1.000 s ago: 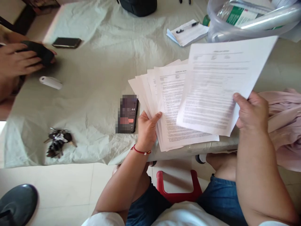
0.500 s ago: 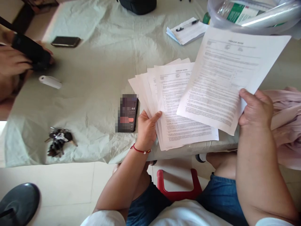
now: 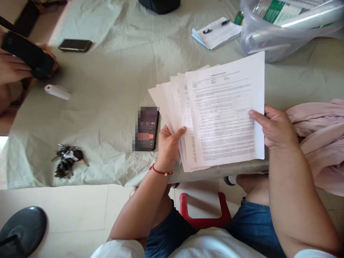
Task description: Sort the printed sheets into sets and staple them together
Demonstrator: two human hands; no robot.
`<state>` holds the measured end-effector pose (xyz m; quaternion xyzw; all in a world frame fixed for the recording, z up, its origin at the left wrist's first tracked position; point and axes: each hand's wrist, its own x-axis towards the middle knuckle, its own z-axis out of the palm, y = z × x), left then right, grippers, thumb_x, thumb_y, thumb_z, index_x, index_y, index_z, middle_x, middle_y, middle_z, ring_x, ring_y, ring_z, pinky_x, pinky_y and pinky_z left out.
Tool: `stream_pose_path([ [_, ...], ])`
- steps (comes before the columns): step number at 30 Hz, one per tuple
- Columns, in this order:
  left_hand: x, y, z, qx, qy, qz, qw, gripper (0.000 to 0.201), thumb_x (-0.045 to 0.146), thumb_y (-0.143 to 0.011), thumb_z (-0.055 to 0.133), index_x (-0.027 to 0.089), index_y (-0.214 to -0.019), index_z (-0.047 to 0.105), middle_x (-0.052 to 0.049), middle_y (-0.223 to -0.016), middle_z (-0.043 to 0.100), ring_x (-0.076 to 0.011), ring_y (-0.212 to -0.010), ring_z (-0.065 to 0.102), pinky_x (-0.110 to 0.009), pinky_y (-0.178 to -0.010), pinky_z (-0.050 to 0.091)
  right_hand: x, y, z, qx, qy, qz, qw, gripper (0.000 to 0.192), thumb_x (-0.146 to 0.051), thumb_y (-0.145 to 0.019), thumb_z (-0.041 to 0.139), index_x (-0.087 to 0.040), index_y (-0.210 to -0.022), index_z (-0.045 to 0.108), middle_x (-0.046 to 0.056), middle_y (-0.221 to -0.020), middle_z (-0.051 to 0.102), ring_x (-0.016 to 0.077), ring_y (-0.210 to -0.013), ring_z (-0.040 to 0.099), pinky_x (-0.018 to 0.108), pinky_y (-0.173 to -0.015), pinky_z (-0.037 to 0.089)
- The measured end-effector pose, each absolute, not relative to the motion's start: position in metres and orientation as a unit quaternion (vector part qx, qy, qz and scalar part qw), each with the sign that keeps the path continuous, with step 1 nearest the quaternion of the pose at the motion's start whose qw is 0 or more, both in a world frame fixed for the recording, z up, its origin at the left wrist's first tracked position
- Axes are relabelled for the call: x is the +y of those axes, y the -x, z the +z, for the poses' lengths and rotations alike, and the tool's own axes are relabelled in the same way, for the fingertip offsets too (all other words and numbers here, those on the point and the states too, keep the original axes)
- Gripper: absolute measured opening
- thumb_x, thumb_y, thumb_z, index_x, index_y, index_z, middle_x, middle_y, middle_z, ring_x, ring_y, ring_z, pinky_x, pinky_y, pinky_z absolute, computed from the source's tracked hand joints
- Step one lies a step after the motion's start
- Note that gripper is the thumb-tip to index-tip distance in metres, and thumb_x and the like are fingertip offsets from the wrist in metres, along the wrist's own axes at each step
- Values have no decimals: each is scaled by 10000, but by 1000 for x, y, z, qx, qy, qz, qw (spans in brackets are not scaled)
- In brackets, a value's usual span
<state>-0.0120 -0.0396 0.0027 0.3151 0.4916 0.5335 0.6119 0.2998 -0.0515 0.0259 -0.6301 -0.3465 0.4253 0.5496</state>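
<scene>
Several printed sheets (image 3: 166,102) fan out in my left hand (image 3: 170,141), its thumb on top and its fingers underneath. A red bracelet circles that wrist. My right hand (image 3: 276,125) pinches the right edge of another printed sheet (image 3: 223,118), which lies over the fanned ones and covers most of them. Small text lines fill this top sheet under a short heading. Just left of my left hand a phone (image 3: 146,129) rests on the table with its screen lit, partly blurred out.
On the cloth-covered table (image 3: 113,93) lie keys (image 3: 69,159), a white lighter-like object (image 3: 57,92), a dark phone (image 3: 75,45), and a pen (image 3: 216,27) on folded papers. A plastic tub (image 3: 268,43) stands at back right, pink cloth (image 3: 317,136) below. Another person's hand (image 3: 16,66) holds a black object.
My right hand has moved left and slightly down, bringing its sheet from a tilted position at the right to nearly straight over the fanned sheets. My left hand has stayed in place.
</scene>
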Motion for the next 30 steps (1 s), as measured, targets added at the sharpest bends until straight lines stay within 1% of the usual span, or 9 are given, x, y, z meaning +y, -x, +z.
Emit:
stream_pose_path([
  [3, -40, 12, 2, 491, -320, 532, 611, 571, 375, -741, 1043, 225, -1239, 807, -133, -1254, 893, -372, -1277, 829, -531, -1135, 660, -49, -302, 22, -363, 643, 369, 565, 546, -649, -548, 1105, -260, -753, 779, -46, -762, 756, 150, -701, 616, 316, -692, 539],
  [5, -40, 12, 2, 493, -317, 532, 611, 584, 379, -729, 1050, 229, -1240, 811, -127, -1240, 897, -370, -1256, 837, -526, -1119, 670, -48, -303, 20, -366, 650, 343, 572, 566, -641, -528, 1112, -247, -725, 756, -40, -733, 723, 140, -688, 581, 304, -658, 492],
  [8, -40, 12, 3, 495, -306, 535, 612, 573, 370, -709, 1061, 234, -1211, 821, -116, -1210, 905, -356, -1197, 853, -500, -1062, 694, -47, -304, 20, -356, 650, 339, 579, 611, -658, -500, 1120, -233, -721, 741, -29, -718, 695, 139, -683, 566, 310, -642, 467],
  [12, -41, 12, 3, 492, -307, 532, 616, 583, 364, -731, 1051, 229, -1243, 807, -128, -1204, 900, -368, -1192, 853, -508, -1039, 694, -47, -302, 18, -344, 648, 336, 591, 681, -726, -446, 1114, -248, -706, 705, -43, -711, 674, 146, -676, 549, 320, -629, 468],
  [15, -41, 13, 3, 493, -307, 530, 618, 529, 364, -728, 1053, 228, -1177, 809, -124, -1201, 900, -360, -1189, 853, -502, -1043, 693, -47, -300, 16, -332, 641, 360, 591, 695, -730, -419, 1123, -255, -710, 707, -44, -721, 690, 151, -687, 564, 317, -635, 490],
  [18, -41, 13, 3, 498, -305, 528, 617, 487, 362, -725, 1055, 226, -1125, 813, -117, -1199, 903, -355, -1189, 851, -496, -1051, 693, -47, -296, 15, -327, 636, 383, 584, 667, -712, -449, 1127, -258, -717, 718, -32, -744, 714, 161, -696, 584, 326, -644, 509],
  [23, -41, 12, 5, 496, -314, 523, 618, 550, 370, -743, 1052, 219, -1210, 804, -135, -1221, 894, -377, -1232, 841, -527, -1081, 679, -48, -291, 17, -331, 626, 404, 579, 659, -681, -451, 1141, -246, -727, 730, -24, -751, 740, 161, -702, 603, 317, -645, 503],
  [27, -41, 12, 5, 499, -312, 521, 618, 533, 381, -726, 1061, 228, -1167, 805, -120, -1199, 900, -361, -1188, 852, -509, -1057, 691, -47, -291, 16, -347, 620, 392, 585, 653, -661, -459, 1143, -244, -731, 720, -35, -747, 727, 153, -692, 600, 334, -691, 536],
  [30, -41, 12, 4, 498, -312, 522, 618, 561, 377, -730, 1058, 230, -1209, 804, -118, -1196, 900, -356, -1178, 853, -495, -1044, 689, -47, -292, 13, -348, 621, 387, 586, 664, -672, -440, 1145, -249, -739, 729, -40, -754, 733, 155, -696, 604, 347, -718, 544],
])
